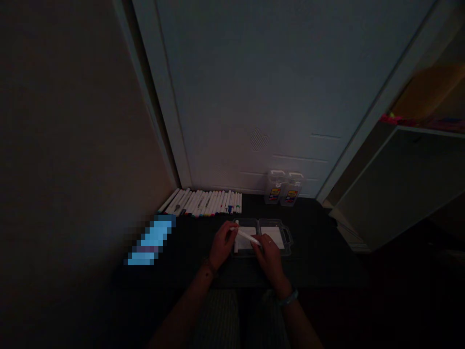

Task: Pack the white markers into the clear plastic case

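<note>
In a dim room, a person sits at a dark, flat-topped table (319,264), both bare hands over an open, clear plastic case with a handle (286,252). The work looks to be at an early stage. The case is open, white rectangular sheets or panels (273,236) show in both halves, and one slim white stick, apparently a marker (237,247), lies along the left edge. A long row of white-barrelled markers with coloured ends (203,202) lies outside the case, at the table's back left. Two clear, upright plastic boxes with yellow labels, one (273,190) beside the other (291,190), stand at the back right.

One slim white marker (249,236) is held slantwise above the case, its left end higher in view. The left hand (222,242) reaches in from the lower left, its grip pinching the marker near that end. The right hand (269,254) comes from the lower right, fingers curled, its grip closed around the other end. Both forearms angle inward; a teal band (289,297) circles the right wrist. A pixelated blue patch (152,242) covers something at the table's left.
</note>
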The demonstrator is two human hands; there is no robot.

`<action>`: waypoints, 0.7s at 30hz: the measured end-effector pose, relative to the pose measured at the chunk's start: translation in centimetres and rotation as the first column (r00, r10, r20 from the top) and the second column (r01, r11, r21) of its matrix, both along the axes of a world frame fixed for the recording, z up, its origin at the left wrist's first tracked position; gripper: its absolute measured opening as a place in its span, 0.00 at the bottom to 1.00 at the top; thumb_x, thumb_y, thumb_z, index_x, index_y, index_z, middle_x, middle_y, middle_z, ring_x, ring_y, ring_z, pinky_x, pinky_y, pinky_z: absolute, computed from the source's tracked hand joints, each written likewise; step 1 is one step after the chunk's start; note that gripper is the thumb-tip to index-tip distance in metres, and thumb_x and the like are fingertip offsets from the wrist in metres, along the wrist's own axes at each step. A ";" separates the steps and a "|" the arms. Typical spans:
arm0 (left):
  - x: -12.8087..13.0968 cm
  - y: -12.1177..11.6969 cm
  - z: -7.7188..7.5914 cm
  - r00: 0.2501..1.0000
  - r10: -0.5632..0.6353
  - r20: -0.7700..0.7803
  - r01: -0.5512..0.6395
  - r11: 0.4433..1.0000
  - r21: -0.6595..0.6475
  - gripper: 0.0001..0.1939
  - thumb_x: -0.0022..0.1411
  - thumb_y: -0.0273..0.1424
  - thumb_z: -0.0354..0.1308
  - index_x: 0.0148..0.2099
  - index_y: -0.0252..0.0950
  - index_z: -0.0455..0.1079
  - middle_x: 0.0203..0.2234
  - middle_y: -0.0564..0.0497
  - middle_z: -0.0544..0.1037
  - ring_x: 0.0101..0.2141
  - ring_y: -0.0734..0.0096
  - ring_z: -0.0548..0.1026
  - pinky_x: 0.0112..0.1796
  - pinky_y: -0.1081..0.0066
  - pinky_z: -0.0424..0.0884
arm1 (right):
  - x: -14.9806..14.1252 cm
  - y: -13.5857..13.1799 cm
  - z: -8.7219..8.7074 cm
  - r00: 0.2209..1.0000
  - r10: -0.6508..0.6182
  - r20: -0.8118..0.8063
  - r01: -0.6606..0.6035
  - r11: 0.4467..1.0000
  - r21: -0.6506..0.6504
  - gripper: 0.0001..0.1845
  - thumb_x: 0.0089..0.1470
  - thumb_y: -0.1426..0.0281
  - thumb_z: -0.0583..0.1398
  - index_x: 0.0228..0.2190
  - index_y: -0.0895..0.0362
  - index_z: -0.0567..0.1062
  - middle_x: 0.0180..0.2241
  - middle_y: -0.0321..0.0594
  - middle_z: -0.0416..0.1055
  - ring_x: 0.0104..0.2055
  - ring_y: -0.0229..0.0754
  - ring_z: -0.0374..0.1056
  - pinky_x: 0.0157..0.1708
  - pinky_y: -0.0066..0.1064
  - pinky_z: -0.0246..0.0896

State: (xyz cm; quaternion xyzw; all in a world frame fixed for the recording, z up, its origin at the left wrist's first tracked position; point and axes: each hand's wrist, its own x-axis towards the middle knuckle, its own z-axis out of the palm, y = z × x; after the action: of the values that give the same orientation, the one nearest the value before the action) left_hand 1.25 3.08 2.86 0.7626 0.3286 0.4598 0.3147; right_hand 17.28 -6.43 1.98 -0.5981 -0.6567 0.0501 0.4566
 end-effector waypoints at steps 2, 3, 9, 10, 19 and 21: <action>0.0 0.0 0.0 1.000 0.022 0.022 -0.022 0.999 -0.036 0.10 0.64 0.34 0.48 0.45 0.38 0.66 0.37 0.50 0.73 0.37 0.69 0.71 0.38 0.71 0.67 | 0.0 0.0 -0.1 1.000 0.003 0.027 -0.002 1.000 -0.011 0.13 0.60 0.66 0.52 0.44 0.52 0.72 0.35 0.42 0.70 0.40 0.46 0.66 0.40 0.37 0.61; 0.0 0.0 0.0 0.999 0.030 0.027 -0.029 0.998 -0.054 0.10 0.64 0.34 0.49 0.46 0.38 0.65 0.37 0.50 0.73 0.35 0.69 0.72 0.37 0.71 0.67 | 0.1 0.0 -0.2 0.999 0.004 0.035 -0.003 1.000 -0.012 0.13 0.60 0.66 0.52 0.45 0.52 0.71 0.35 0.42 0.70 0.39 0.46 0.66 0.40 0.37 0.62; -0.1 0.0 0.0 1.000 0.027 0.014 -0.026 0.999 -0.043 0.10 0.64 0.35 0.48 0.42 0.37 0.67 0.35 0.50 0.73 0.34 0.70 0.72 0.36 0.72 0.67 | 0.0 0.0 -0.1 1.000 0.000 -0.005 0.000 1.000 0.024 0.16 0.59 0.65 0.53 0.49 0.50 0.69 0.40 0.42 0.71 0.42 0.46 0.67 0.43 0.38 0.62; -0.1 0.0 0.1 0.999 0.032 0.011 -0.031 0.999 -0.039 0.10 0.65 0.35 0.48 0.41 0.37 0.67 0.34 0.50 0.73 0.34 0.69 0.72 0.35 0.72 0.67 | 0.0 0.0 -0.1 1.000 0.003 -0.018 -0.003 1.000 0.029 0.16 0.59 0.65 0.53 0.49 0.51 0.69 0.40 0.42 0.71 0.43 0.45 0.67 0.43 0.38 0.62; -0.1 -0.1 0.3 0.996 0.084 0.017 -0.083 0.996 -0.045 0.12 0.66 0.36 0.44 0.41 0.37 0.67 0.33 0.51 0.74 0.36 0.68 0.72 0.37 0.71 0.67 | 0.1 -0.1 0.3 0.976 -0.010 -0.219 0.017 0.999 0.032 0.14 0.58 0.65 0.53 0.43 0.52 0.74 0.39 0.42 0.73 0.40 0.43 0.68 0.39 0.34 0.64; -0.1 -0.1 0.3 0.996 0.089 0.021 -0.088 0.995 -0.047 0.12 0.67 0.35 0.43 0.44 0.38 0.66 0.36 0.50 0.74 0.37 0.68 0.73 0.38 0.71 0.67 | 0.2 -0.2 0.6 0.956 -0.045 -0.290 0.050 0.999 0.010 0.14 0.58 0.63 0.53 0.42 0.54 0.75 0.39 0.41 0.74 0.38 0.43 0.69 0.36 0.32 0.64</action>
State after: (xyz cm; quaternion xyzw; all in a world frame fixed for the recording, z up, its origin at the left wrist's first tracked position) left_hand 1.11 3.03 3.15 0.7346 0.3688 0.4743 0.3153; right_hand 17.45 -6.62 2.60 -0.5958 -0.5687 0.1205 0.5542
